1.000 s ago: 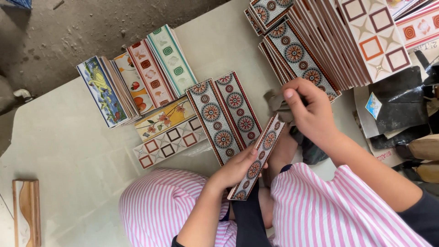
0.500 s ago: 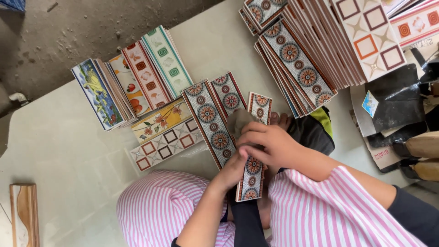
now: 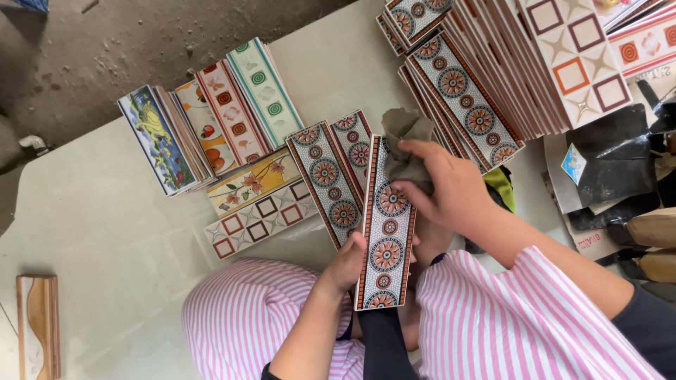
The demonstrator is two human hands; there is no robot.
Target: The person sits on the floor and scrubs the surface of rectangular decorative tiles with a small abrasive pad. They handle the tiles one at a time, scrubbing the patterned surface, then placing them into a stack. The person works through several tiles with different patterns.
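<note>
1. Floor: pale, smooth slab under everything, beyond both your hands.
2. Leaning tile stack: many tiles on edge, up and to the outside of your right hand, near it but apart.
3. Mixed tile group: fruit, swirl and bird patterns, well apart to the far side of your left hand.
4. Held tile: long border tile with round medallions and a red edge, lengthwise between your two hands above your lap. Judged stiff, fairly heavy for its width, glazed and slippery, likely to chip if knocked. Hold it by the long edges near the lower end, thumb on the face.
5. Two matching tiles: flat on the floor just beside your left hand.
6. Right hand: fingers closed on the cloth, pressing it to the upper part of the held tile.
7. Left hand: clamped on the held tile's lower edge, thumb over the face.
8. Cloth: grey, crumpled, soft; bunched under your right fingers.
</note>
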